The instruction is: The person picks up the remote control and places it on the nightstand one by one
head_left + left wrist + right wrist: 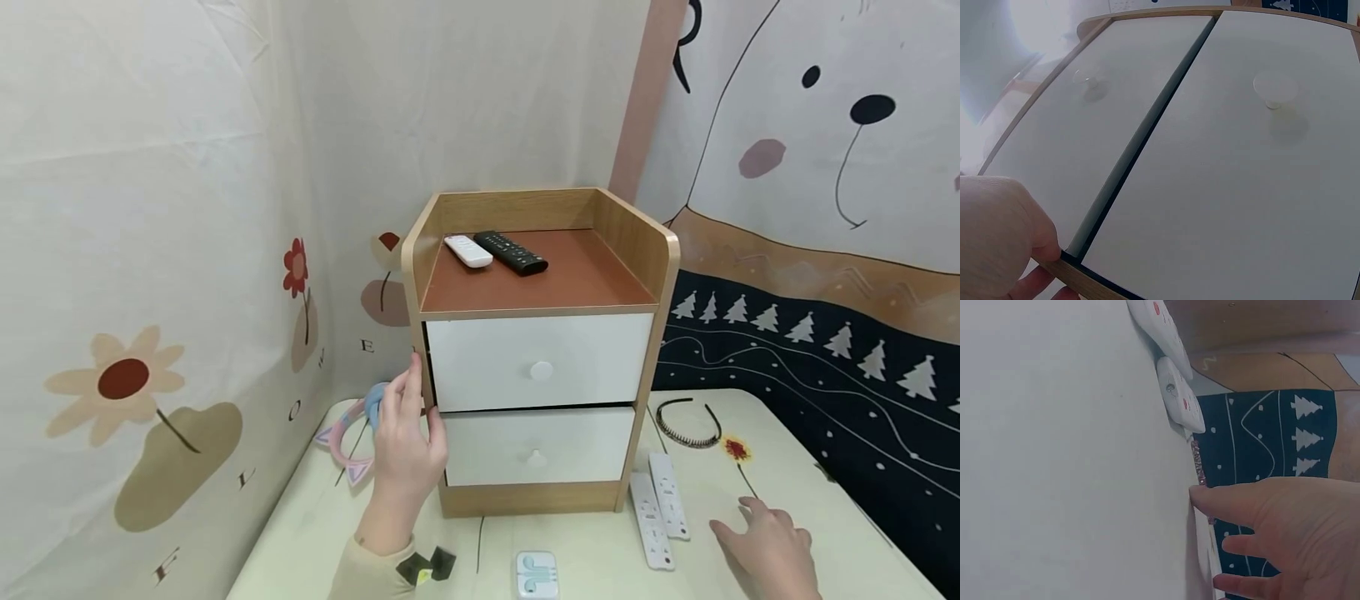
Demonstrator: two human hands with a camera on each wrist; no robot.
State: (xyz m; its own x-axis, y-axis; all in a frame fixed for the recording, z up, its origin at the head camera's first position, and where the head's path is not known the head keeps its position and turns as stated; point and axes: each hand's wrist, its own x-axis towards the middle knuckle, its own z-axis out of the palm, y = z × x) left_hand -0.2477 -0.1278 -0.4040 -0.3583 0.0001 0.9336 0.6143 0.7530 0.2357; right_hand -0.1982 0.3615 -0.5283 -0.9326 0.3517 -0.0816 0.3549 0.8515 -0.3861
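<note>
Left wrist view shows the cabinet edge (1088, 279) within the left grip (1004, 234).

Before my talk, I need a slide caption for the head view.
Left hand touching the side of a two-drawer cabinet with two remotes on top; right hand near power strips.

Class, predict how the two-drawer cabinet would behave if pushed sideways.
The cabinet would likely stay stiff, judging by its board sides. Its flat base suggests sliding, not rolling. The black remote lying on top might shift.
</note>
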